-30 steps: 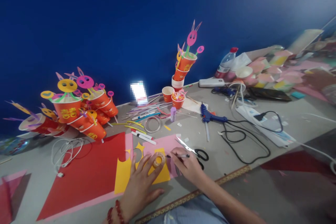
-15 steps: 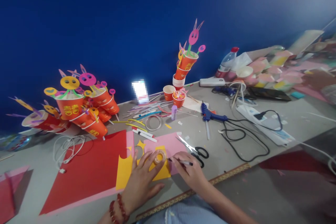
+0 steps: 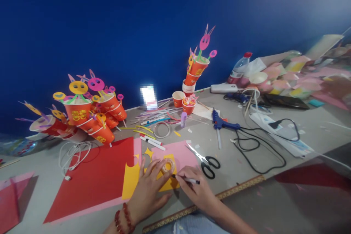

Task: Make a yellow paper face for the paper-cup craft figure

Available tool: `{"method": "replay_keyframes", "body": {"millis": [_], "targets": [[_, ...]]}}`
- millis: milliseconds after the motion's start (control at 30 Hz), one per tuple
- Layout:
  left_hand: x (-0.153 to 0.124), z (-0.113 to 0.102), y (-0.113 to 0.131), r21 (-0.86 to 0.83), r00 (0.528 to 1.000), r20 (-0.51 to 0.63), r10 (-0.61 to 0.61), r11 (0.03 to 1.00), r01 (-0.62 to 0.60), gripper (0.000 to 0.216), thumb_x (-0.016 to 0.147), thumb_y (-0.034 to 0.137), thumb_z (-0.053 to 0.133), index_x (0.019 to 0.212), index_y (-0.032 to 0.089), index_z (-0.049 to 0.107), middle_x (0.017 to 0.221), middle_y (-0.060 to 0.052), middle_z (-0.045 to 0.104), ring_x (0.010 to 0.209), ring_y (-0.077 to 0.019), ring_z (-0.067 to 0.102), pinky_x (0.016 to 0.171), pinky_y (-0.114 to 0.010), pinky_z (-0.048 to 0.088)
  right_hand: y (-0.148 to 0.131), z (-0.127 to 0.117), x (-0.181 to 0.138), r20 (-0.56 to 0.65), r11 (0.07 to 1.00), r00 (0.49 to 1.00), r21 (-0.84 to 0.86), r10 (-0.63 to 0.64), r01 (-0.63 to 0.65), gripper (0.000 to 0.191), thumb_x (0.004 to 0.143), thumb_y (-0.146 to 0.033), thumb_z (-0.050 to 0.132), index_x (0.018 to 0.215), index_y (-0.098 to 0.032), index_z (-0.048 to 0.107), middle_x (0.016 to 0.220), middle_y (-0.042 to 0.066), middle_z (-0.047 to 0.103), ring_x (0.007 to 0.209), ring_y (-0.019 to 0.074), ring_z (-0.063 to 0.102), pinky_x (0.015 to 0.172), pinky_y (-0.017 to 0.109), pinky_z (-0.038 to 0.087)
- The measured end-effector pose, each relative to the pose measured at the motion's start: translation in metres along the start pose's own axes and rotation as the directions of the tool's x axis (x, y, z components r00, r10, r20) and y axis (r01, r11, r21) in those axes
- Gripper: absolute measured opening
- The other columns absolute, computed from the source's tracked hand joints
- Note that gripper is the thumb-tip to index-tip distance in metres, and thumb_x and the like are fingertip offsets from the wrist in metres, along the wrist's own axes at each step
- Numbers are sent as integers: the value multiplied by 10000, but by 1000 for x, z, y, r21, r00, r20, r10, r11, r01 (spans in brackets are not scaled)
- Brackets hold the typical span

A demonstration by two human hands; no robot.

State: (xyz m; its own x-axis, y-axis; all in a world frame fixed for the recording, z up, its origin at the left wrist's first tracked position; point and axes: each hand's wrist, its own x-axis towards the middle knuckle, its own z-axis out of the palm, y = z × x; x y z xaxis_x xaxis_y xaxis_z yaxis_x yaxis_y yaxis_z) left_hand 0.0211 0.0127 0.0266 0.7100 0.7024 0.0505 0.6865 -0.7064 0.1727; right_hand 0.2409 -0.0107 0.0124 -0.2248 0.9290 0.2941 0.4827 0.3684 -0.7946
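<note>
My left hand, with red bead bracelets at the wrist, lies spread on a yellow paper sheet. Its fingertips rest against a small tape roll lying flat on the yellow paper. Closed around a white marker with a black end, my right hand has the dark tip at the lower right edge of the roll. Round pieces are cut out of the yellow sheet's upper edge. Pink paper lies beneath the yellow sheet. Right of it sit scissors with black handles, blades apart.
Red paper spreads to the left. Decorated red cups lean together at the back left, and another cup stack stands at the back. A blue glue gun and a power strip with loose cables occupy the right side.
My right hand has moved the marker tip slightly down along the roll's lower right edge. The left hand keeps its place on the paper; the whole view has shifted slightly.
</note>
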Motion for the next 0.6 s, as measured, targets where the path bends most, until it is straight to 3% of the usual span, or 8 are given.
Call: {"method": "replay_keyframes", "body": {"millis": [267,600], "targets": [[-1,2,-2,-9,1000,-3,2,1000,-2,709,817,355,687,1470,387,411,1547,-31,390,1349,-340,384,1158,-632,107,8,2,0,20,999,999,-7,-34,34,239,995,-248,464,789,-227,585,709,20,652,695,189,601,677,307,437],[0,3,-2,-17,999,30,-12,1000,12,798,834,349,679,1530,395,291,1571,-31,361,1365,-333,362,1165,-633,40,24,-7,13,-3,999,1000,46,-11,11,273,986,-255,435,717,-234,482,628,-18,544,590,162,531,621,280,410]]}}
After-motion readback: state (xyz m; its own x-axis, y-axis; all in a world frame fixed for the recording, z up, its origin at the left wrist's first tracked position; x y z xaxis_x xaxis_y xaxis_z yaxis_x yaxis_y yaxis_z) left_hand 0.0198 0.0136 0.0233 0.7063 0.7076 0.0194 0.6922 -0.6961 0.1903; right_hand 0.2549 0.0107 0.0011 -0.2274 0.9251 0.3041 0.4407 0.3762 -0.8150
